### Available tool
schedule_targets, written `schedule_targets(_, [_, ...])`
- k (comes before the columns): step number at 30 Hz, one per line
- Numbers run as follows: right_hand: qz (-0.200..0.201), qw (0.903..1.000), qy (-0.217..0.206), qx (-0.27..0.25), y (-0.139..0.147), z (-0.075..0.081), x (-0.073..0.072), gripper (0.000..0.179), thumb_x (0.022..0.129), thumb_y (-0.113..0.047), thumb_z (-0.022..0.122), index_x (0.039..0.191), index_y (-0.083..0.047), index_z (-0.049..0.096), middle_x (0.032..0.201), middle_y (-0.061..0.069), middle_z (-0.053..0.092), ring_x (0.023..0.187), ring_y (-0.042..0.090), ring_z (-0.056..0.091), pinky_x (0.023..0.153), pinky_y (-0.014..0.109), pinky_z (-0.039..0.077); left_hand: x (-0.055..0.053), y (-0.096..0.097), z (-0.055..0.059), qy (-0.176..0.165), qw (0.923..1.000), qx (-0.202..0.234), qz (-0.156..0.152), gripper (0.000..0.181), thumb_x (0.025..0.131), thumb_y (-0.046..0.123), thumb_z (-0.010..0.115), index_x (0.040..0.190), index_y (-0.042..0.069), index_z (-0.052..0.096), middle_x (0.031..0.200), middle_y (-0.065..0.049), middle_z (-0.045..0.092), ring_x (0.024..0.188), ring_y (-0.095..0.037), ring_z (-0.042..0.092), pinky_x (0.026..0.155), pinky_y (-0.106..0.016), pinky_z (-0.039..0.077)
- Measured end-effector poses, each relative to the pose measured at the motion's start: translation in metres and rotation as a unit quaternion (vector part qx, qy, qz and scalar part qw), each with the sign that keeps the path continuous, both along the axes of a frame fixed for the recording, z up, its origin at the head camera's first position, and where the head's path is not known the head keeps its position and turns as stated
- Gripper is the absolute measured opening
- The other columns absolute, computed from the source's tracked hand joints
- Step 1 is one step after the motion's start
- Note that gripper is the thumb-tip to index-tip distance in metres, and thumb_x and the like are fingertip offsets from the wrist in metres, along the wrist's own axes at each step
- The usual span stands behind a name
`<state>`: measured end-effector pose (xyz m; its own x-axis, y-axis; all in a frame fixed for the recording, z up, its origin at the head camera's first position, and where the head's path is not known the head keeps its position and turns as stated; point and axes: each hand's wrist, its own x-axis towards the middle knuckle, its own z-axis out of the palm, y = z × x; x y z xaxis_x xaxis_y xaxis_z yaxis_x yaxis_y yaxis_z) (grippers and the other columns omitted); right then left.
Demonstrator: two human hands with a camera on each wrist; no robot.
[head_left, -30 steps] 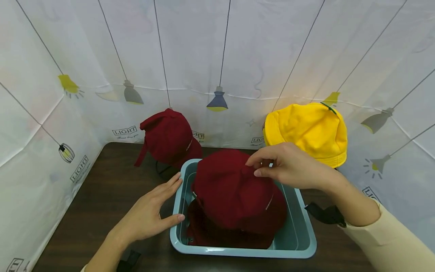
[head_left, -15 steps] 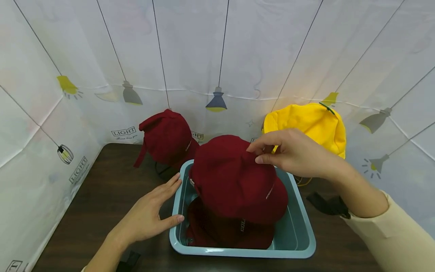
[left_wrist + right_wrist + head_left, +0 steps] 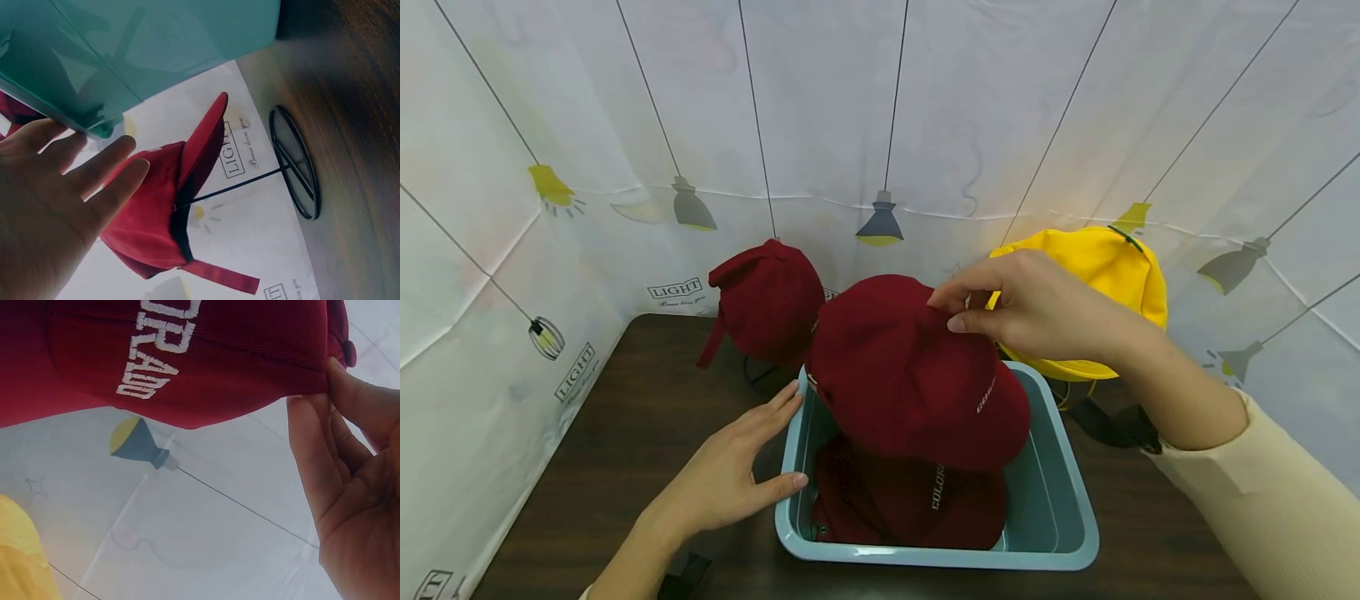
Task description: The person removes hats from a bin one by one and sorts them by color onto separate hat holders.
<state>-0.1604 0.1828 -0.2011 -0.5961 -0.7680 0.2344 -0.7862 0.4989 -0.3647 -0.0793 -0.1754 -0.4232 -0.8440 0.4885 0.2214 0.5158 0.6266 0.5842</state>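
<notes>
My right hand (image 3: 1037, 308) pinches a dark red baseball cap (image 3: 902, 375) by its crown, between thumb and fingertips. White letters run across the cap's front, seen close up in the right wrist view on the held cap (image 3: 187, 362). It hangs over a light blue plastic basin (image 3: 1067, 483). Inside the basin lies a second dark red cap (image 3: 910, 508), its white lettering partly covered from above. My left hand (image 3: 730, 467) rests against the basin's left rim with fingers straight; the left wrist view shows these fingers (image 3: 112, 169) spread beside the basin wall (image 3: 187, 37).
Behind the basin on the left, another red cap (image 3: 767, 300) sits on a black wire stand (image 3: 294, 162). A yellow hat (image 3: 1097, 267) is at the back right, partly behind my right hand. The dark wooden table (image 3: 602, 433) meets a printed white cloth backdrop (image 3: 820, 108).
My right hand has risen with the pinched cap, lifting it higher above the basin and uncovering more of the cap below. The left hand stays at the rim.
</notes>
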Motion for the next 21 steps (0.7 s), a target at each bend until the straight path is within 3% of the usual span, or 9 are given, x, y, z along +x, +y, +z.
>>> schedule_targets(10, [-0.025, 0.9993, 0.027, 0.002, -0.009, 0.015, -0.012, 0.024, 0.092, 0.002, 0.076, 0.112, -0.012, 0.08, 0.1, -0.007, 0.076, 0.087, 0.009, 0.066, 0.074, 0.031, 0.055, 0.0, 0.002, 0.001, 0.006, 1.0, -0.003, 0.0, 0.086, 0.097, 0.058, 0.067, 0.166, 0.019, 0.033, 0.173, 0.009, 0.022, 0.152, -0.023, 0.037, 0.111, -0.06, 0.044])
schedule_targets(21, [-0.063, 0.9976, 0.019, -0.02, -0.02, 0.023, -0.028, 0.023, 0.097, -0.001, 0.072, 0.117, -0.01, 0.079, 0.103, 0.0, 0.077, 0.09, 0.016, 0.066, 0.079, 0.036, 0.056, 0.001, 0.006, 0.001, -0.001, 1.0, -0.007, 0.003, 0.087, 0.096, 0.06, 0.067, 0.166, 0.02, 0.033, 0.173, 0.009, 0.022, 0.152, -0.024, 0.037, 0.111, -0.061, 0.044])
